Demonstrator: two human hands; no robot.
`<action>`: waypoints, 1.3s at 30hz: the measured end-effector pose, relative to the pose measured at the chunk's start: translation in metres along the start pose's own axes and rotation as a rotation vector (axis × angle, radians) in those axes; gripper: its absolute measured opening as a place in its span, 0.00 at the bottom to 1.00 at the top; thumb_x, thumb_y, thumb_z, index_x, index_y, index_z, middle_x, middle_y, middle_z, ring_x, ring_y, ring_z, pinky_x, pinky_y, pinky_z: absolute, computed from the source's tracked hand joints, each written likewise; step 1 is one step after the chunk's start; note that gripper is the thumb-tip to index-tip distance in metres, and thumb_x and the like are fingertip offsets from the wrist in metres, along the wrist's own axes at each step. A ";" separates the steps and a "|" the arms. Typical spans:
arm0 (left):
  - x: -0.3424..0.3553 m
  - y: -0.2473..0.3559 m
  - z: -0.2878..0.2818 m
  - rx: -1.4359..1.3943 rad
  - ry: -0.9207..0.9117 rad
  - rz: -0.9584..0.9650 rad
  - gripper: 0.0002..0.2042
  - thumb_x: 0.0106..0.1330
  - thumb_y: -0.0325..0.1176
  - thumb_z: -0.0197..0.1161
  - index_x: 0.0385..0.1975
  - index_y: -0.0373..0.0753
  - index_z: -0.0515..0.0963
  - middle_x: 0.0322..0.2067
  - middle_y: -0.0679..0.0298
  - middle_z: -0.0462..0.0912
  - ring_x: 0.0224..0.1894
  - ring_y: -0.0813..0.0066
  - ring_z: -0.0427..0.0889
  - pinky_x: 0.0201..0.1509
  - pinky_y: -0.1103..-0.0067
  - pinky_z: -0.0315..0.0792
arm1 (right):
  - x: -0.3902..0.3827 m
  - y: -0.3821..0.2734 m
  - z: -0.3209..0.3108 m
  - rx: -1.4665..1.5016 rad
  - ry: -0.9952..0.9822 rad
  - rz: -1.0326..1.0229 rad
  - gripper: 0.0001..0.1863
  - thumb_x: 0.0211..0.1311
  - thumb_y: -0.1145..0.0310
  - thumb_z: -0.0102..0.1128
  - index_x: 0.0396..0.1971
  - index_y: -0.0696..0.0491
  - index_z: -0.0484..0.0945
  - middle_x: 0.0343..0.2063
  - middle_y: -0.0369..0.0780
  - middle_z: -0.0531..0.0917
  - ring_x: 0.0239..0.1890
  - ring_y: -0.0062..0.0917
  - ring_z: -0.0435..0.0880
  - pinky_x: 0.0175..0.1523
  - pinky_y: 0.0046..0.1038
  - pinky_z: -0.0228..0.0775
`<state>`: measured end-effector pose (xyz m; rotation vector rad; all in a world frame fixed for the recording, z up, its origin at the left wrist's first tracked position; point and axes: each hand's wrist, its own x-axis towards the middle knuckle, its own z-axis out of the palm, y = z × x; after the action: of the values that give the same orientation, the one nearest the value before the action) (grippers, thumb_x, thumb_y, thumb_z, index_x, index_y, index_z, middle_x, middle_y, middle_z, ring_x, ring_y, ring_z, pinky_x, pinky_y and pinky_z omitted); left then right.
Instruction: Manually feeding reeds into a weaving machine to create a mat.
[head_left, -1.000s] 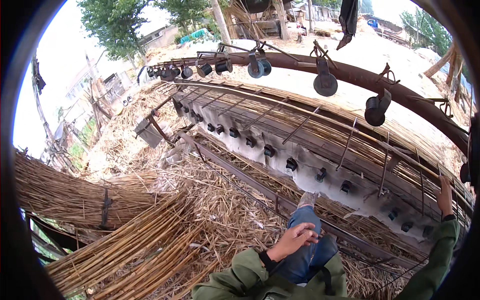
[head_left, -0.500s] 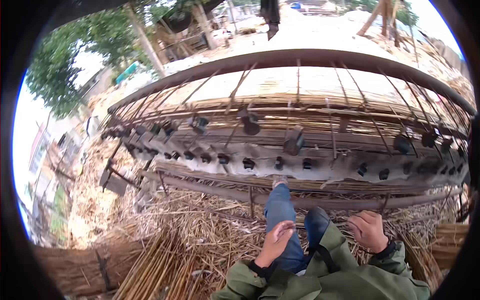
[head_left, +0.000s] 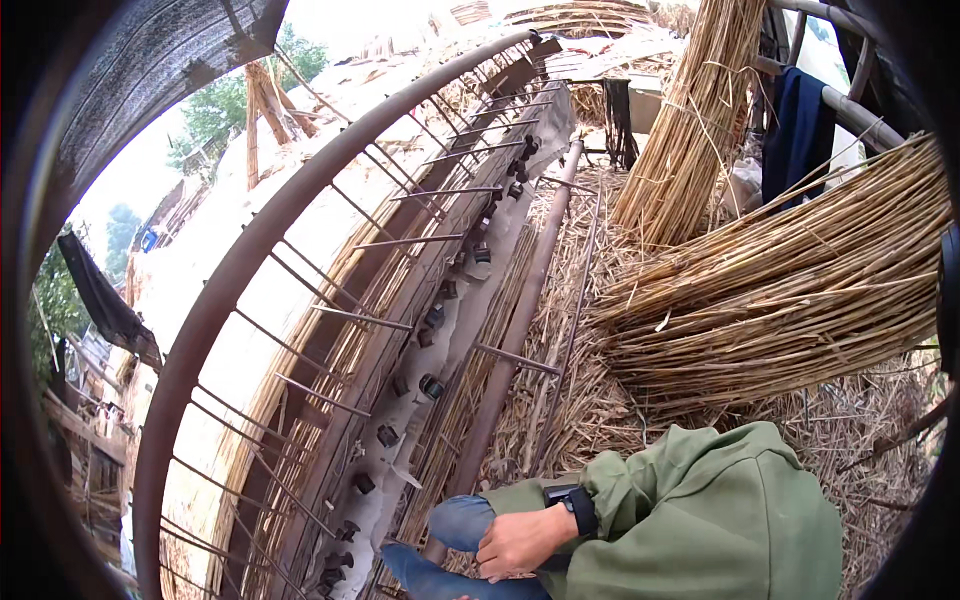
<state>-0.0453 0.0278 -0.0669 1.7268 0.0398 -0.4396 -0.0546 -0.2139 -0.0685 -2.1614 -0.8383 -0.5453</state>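
My right hand (head_left: 520,540), with a dark band (head_left: 578,510) at the wrist, hangs over my blue-jeaned legs (head_left: 428,568), fingers loosely bent and holding nothing visible. Only a sliver of what seems my left hand (head_left: 462,597) shows at the bottom edge, its grip hidden. Beside my legs runs a long rusty metal frame: a curved bar (head_left: 225,280) with many thin rods, boards (head_left: 385,330) with lengths of reed, a pale strip (head_left: 510,225) carrying several black spool-like fittings (head_left: 432,386), and a lower tube (head_left: 515,340).
A large horizontal reed bundle (head_left: 770,300) lies at the right, with an upright bundle (head_left: 690,120) behind it. Dark blue cloth (head_left: 790,140) hangs on a pipe at the upper right. Loose straw (head_left: 870,430) covers the ground. A dark canopy (head_left: 150,80) overhangs the upper left.
My view has swung right, so the frame runs away from me and reed bundles appear at the right. My left hand has dropped almost out of view; my right sits over my legs.
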 end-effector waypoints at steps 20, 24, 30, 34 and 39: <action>0.001 0.042 -0.007 0.043 0.124 0.029 0.12 0.65 0.34 0.52 0.43 0.35 0.71 0.36 0.63 0.76 0.37 0.75 0.73 0.42 0.81 0.67 | 0.005 0.006 0.003 -0.014 -0.050 -0.079 0.10 0.49 0.67 0.53 0.19 0.57 0.66 0.18 0.42 0.70 0.24 0.36 0.73 0.28 0.35 0.65; -0.014 0.042 -0.008 0.099 0.115 0.061 0.12 0.65 0.35 0.51 0.43 0.34 0.72 0.37 0.63 0.76 0.38 0.74 0.74 0.43 0.80 0.68 | 0.013 0.006 -0.014 -0.036 -0.045 -0.049 0.09 0.41 0.68 0.54 0.21 0.57 0.68 0.19 0.42 0.71 0.23 0.38 0.74 0.26 0.36 0.66; -0.032 0.028 -0.035 -0.026 0.212 0.040 0.13 0.66 0.38 0.50 0.40 0.34 0.72 0.35 0.64 0.76 0.36 0.76 0.74 0.40 0.80 0.68 | 0.084 0.030 -0.070 -0.208 0.057 -0.097 0.10 0.50 0.65 0.58 0.30 0.54 0.73 0.26 0.38 0.74 0.31 0.33 0.74 0.35 0.30 0.69; -0.056 0.017 -0.055 -0.017 0.385 0.066 0.14 0.66 0.39 0.49 0.37 0.34 0.73 0.33 0.63 0.76 0.33 0.75 0.74 0.37 0.78 0.68 | 0.150 0.059 -0.098 -0.328 0.084 -0.119 0.14 0.50 0.61 0.59 0.34 0.53 0.74 0.33 0.38 0.76 0.39 0.33 0.73 0.44 0.31 0.67; -0.101 0.000 -0.063 -0.050 0.634 0.080 0.13 0.65 0.38 0.50 0.34 0.32 0.73 0.29 0.63 0.74 0.32 0.74 0.72 0.34 0.77 0.67 | 0.220 0.105 -0.053 -0.285 -0.099 -0.246 0.16 0.49 0.61 0.60 0.38 0.52 0.73 0.38 0.38 0.75 0.46 0.34 0.71 0.51 0.34 0.64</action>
<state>-0.1217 0.1091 -0.0269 1.7496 0.4315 0.1791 0.1663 -0.2220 0.0462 -2.3725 -1.1504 -0.7227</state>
